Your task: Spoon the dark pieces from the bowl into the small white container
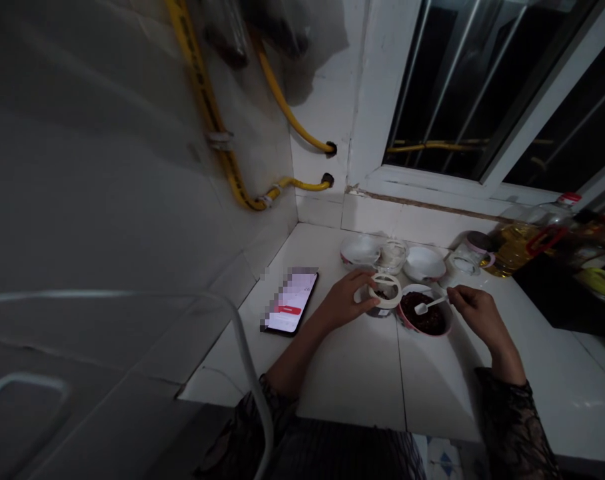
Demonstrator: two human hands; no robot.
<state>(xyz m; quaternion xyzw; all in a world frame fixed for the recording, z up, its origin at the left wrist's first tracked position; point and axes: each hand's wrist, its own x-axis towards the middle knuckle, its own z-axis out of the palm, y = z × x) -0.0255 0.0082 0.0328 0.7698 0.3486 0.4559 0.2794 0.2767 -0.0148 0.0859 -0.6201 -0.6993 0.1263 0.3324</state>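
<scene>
My left hand (350,298) grips a small jar (385,307) with a white rim, its fingers around the side and top edge. Dark contents show through the jar's mouth. Between the fingertips of my right hand (475,313) is the handle of a small white spoon (425,307). The spoon's bowl hangs over a bowl of dark red sauce (422,323), which stands right beside the jar. I cannot tell whether the spoon touches the sauce. Behind these stand a white bowl (425,264), a clear container (393,256) and another white bowl (360,252).
A lit phone (295,303) lies left of my left hand on the white tiled counter (347,373). At the back right are a glass jar (470,253) and an oil bottle (515,247). Yellow hoses (232,177) run along the wall. A window (462,87) is behind.
</scene>
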